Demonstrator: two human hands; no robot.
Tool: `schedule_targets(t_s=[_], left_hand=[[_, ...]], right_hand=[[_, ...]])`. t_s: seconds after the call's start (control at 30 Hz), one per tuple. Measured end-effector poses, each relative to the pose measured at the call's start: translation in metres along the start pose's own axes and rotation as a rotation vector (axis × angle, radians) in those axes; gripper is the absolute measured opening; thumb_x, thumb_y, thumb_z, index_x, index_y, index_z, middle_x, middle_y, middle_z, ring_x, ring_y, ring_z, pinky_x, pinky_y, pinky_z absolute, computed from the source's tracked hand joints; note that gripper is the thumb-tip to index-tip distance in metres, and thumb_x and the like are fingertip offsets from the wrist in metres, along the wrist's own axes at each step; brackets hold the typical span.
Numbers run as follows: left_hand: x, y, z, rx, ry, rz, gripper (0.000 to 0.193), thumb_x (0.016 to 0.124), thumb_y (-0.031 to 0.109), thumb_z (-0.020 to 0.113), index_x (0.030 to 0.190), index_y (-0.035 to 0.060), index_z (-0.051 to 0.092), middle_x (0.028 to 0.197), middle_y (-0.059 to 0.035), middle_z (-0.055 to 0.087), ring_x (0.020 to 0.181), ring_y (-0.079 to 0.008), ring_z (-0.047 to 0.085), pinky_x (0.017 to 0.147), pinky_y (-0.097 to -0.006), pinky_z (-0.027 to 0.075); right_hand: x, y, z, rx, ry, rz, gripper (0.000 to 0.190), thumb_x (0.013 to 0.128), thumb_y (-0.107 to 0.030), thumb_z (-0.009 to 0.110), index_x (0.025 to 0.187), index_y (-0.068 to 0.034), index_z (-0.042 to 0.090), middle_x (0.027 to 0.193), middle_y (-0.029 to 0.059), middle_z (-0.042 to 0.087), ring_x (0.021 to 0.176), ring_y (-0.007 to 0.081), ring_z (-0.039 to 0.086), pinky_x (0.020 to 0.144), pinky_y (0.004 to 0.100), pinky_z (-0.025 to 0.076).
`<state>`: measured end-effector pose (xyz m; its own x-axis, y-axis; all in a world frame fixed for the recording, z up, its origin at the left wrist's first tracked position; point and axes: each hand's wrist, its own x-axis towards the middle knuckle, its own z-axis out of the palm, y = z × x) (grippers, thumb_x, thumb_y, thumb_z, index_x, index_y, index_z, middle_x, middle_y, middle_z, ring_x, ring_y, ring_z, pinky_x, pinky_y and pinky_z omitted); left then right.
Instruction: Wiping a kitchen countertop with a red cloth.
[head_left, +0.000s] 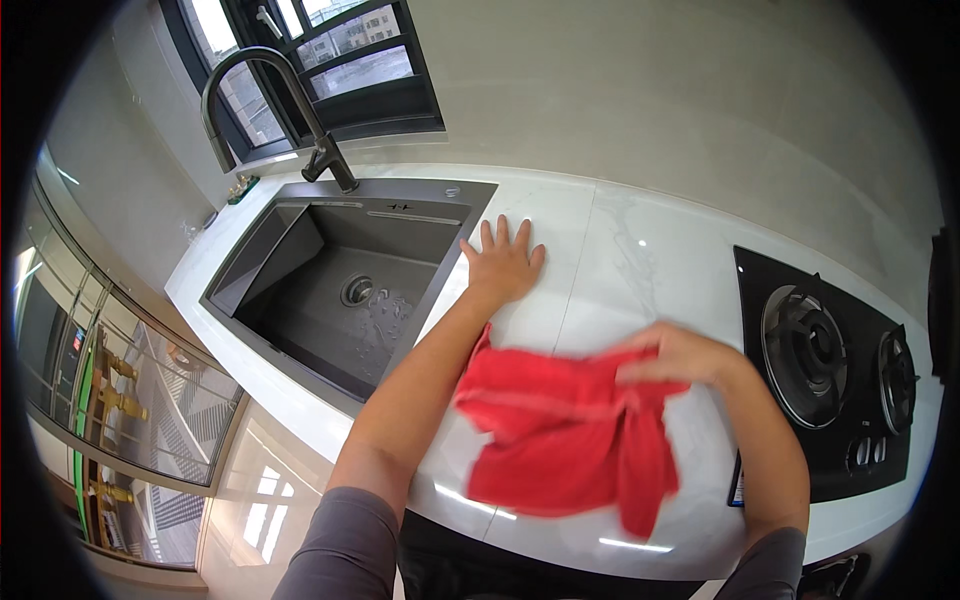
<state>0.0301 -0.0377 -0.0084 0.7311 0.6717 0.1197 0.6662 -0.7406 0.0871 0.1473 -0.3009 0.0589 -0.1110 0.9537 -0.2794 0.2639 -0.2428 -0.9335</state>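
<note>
My left hand (504, 262) lies flat on the white marble-patterned countertop (622, 232), fingers spread, just right of the sink's rim, holding nothing. A red cloth (562, 427) spreads over the counter in front of me, its surface creased and slightly blurred. My right hand (671, 356) grips the cloth at its upper right corner, with the fingers blurred. One end of the cloth hangs down toward the counter's front edge. The cloth's upper left corner comes up against my left forearm.
A dark sink (330, 300) with water drops near its drain (358, 289) is on the left, under a tall curved faucet (262, 56). On the right is a black gas hob (825, 375). Small items (242, 187) stand behind the sink's left corner. A sliding glass door (135, 390) is at far left.
</note>
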Motion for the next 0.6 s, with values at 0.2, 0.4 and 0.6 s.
schedule_targets(t_s=[0.2, 0.4, 0.6], left_hand=[[0.002, 0.011, -0.004, -0.006, -0.004, 0.015, 0.063, 0.099, 0.05, 0.029, 0.152, 0.0175, 0.027, 0.158, -0.0164, 0.02, 0.146, -0.0397, 0.015, 0.108, -0.0701, 0.013], [-0.001, 0.003, -0.004, 0.02, -0.02, -0.017, 0.062, 0.099, 0.05, 0.029, 0.153, 0.0191, 0.025, 0.16, -0.0166, 0.018, 0.147, -0.0395, 0.014, 0.11, -0.0682, 0.013], [0.001, 0.007, -0.004, -0.01, -0.034, 0.0, 0.063, 0.099, 0.051, 0.03, 0.153, 0.0192, 0.025, 0.16, -0.0167, 0.018, 0.147, -0.0392, 0.014, 0.109, -0.0693, 0.013]], right_hand=[[0.001, 0.092, -0.092, -0.301, 1.297, -0.218, 0.043, 0.096, -0.021, 0.059, 0.128, 0.006, 0.056, 0.12, 0.018, 0.066, 0.11, 0.0215, 0.062, 0.096, 0.0298, 0.046], [0.019, 0.069, -0.05, -0.009, 1.031, -0.162, 0.046, 0.097, -0.021, 0.057, 0.135, 0.003, 0.051, 0.123, 0.013, 0.064, 0.111, 0.0164, 0.059, 0.095, 0.0282, 0.045], [0.006, -0.008, 0.028, -0.061, 0.065, 0.041, 0.045, 0.094, -0.022, 0.064, 0.137, -0.012, 0.056, 0.12, 0.0102, 0.065, 0.105, 0.0126, 0.058, 0.096, 0.026, 0.044]])
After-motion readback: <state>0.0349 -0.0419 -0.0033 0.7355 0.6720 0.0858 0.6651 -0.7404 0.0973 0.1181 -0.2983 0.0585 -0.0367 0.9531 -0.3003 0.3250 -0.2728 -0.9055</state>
